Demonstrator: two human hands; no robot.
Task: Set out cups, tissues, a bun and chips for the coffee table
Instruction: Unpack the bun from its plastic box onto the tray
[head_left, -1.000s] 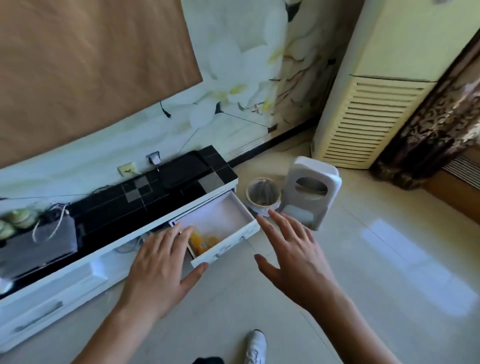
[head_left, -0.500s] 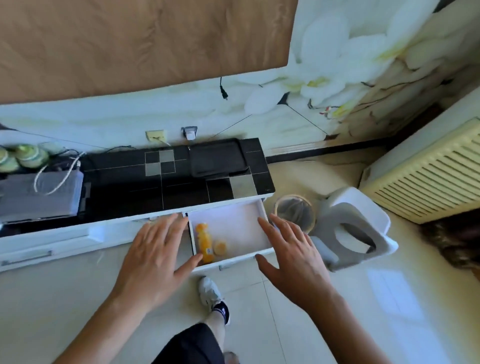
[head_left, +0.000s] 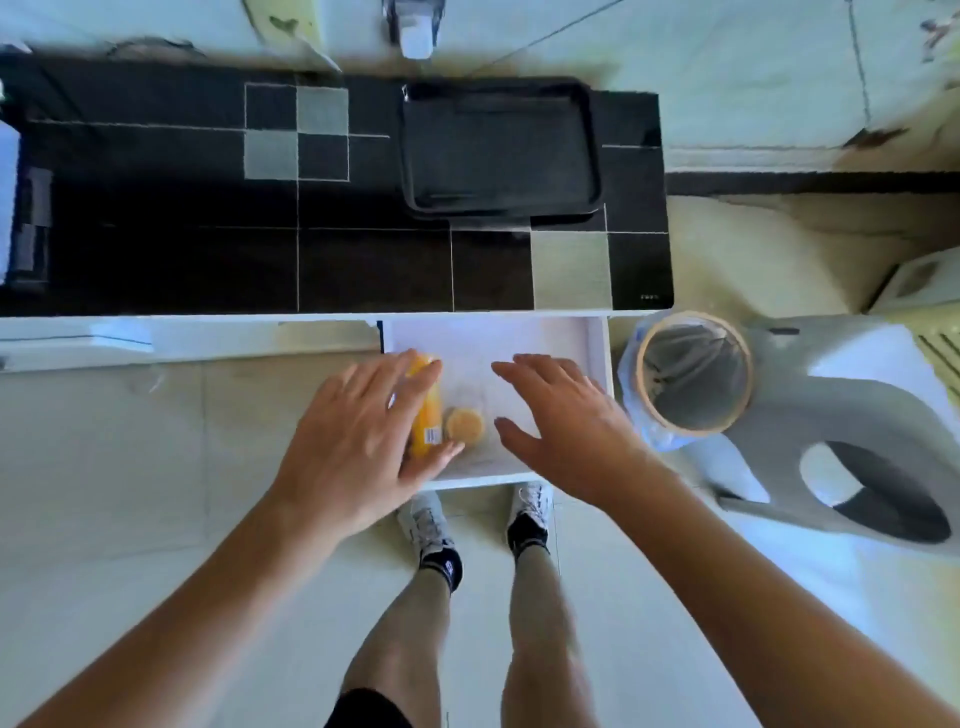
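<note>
A white drawer (head_left: 550, 338) stands pulled out of the low TV cabinet. Inside lie a yellow chips tube (head_left: 429, 415) and a round bun in clear wrap (head_left: 465, 425). My left hand (head_left: 363, 441) hovers over the drawer's left edge with straight fingers, covering part of the tube. My right hand (head_left: 561, 426) is spread flat above the drawer's right half, holding nothing. No cups or tissues are in view.
A black tray (head_left: 501, 150) lies on the cabinet's black tiled top (head_left: 208, 249). A lined waste bin (head_left: 693, 371) and a white plastic stool (head_left: 852, 431) stand right of the drawer. My feet (head_left: 472, 514) are under the drawer front.
My view has swung to look straight down over the drawer. Both hands have moved forward over the drawer, the left one now above the chips tube.
</note>
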